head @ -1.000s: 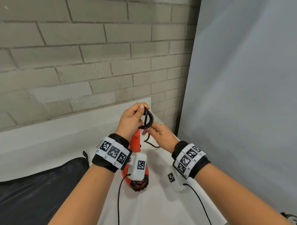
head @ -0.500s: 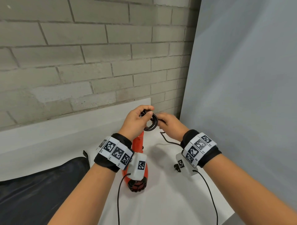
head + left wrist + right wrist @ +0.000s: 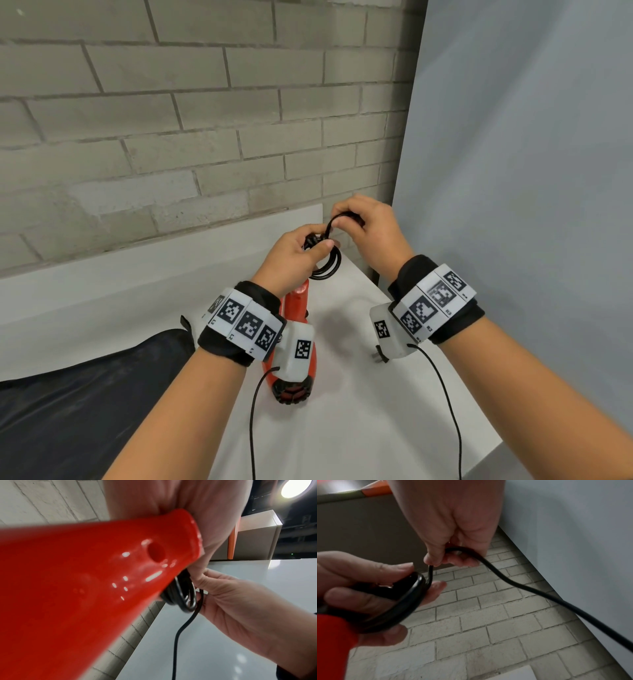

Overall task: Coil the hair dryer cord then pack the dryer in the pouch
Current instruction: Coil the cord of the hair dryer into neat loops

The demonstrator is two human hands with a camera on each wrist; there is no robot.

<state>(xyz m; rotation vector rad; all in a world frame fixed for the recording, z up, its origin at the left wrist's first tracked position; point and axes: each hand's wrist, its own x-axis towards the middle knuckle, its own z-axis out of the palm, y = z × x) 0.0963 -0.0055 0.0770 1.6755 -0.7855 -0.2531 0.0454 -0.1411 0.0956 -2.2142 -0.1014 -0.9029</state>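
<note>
Hair dryer, red-orange, is held above the white table, handle end up, nozzle toward the camera. Left hand grips the handle end together with the black coiled cord, fingers curled round the loops. Right hand pinches the loose cord strand just above the coil. Plug hangs below the right wrist. Black pouch lies on the table's left side.
</note>
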